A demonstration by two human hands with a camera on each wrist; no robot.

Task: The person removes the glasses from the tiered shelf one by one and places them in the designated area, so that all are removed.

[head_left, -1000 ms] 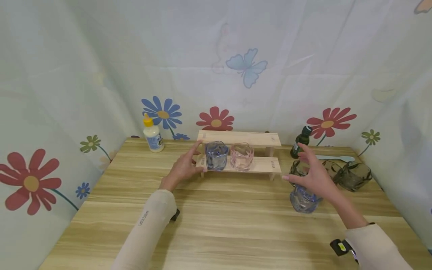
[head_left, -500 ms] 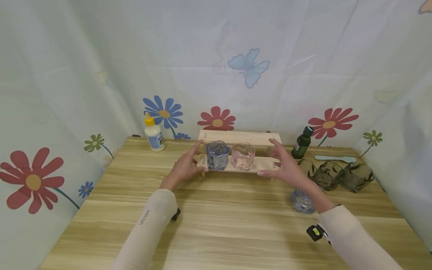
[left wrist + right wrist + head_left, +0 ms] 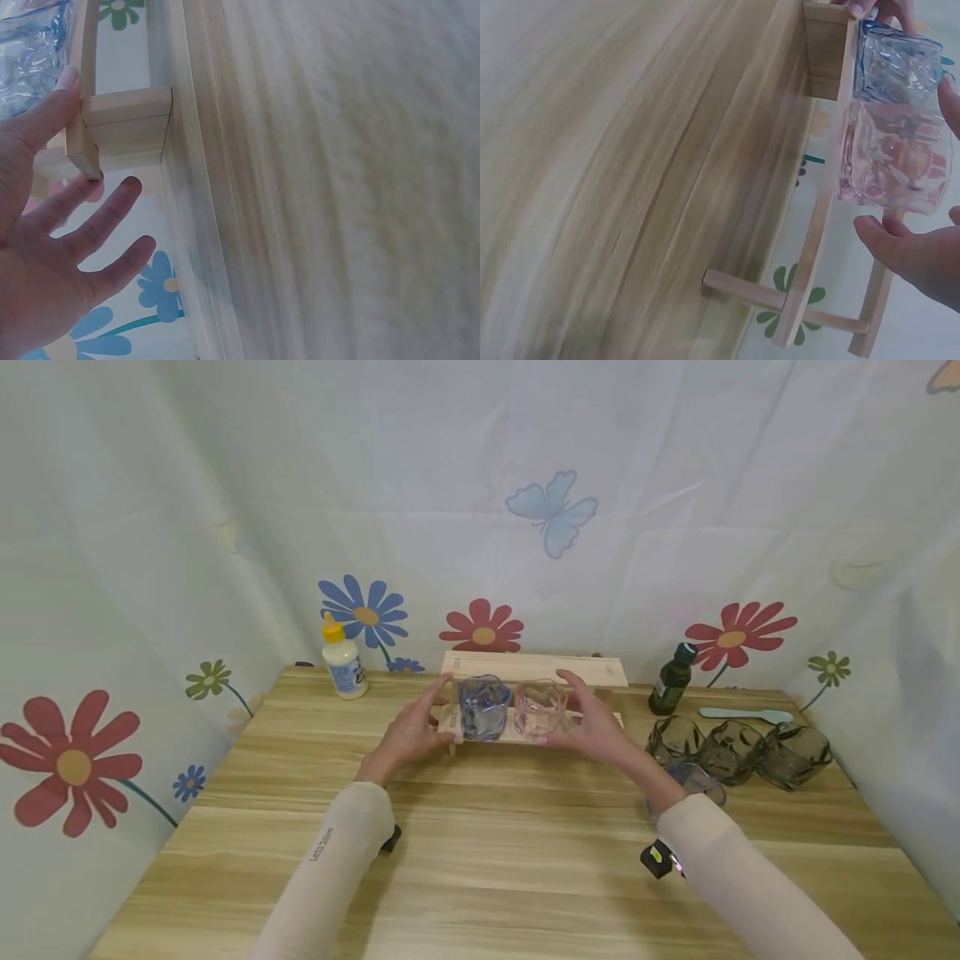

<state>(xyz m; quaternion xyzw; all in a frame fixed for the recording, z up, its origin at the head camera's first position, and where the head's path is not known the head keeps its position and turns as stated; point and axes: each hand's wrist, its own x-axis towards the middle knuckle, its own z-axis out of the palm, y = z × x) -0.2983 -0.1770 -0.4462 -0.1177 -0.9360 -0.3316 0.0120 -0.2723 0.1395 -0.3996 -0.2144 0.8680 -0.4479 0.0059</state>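
A two-tier wooden stand (image 3: 525, 667) is at the back of the table. On its lower tier a blue wavy glass (image 3: 483, 710) stands left of a pink one (image 3: 538, 714). My left hand (image 3: 408, 729) is at the stand's left end, its thumb by the front edge beside the blue glass; in the left wrist view its other fingers spread past the board's end. Around the pink glass's right side my right hand (image 3: 600, 731) reaches with thumb and fingers parted. In the right wrist view, a small gap shows between thumb and pink glass (image 3: 900, 157).
Several grey glasses (image 3: 731, 752) stand at the right, with another blue glass (image 3: 701, 781) partly behind my right forearm. Behind them are a dark green bottle (image 3: 670, 681) and a pale blue spatula (image 3: 742, 715). A yellow-capped white bottle (image 3: 345, 667) stands back left.
My right hand has moved left from above the grey and blue glasses at the right to the pink glass on the stand. The left hand has stayed at the stand's left end.
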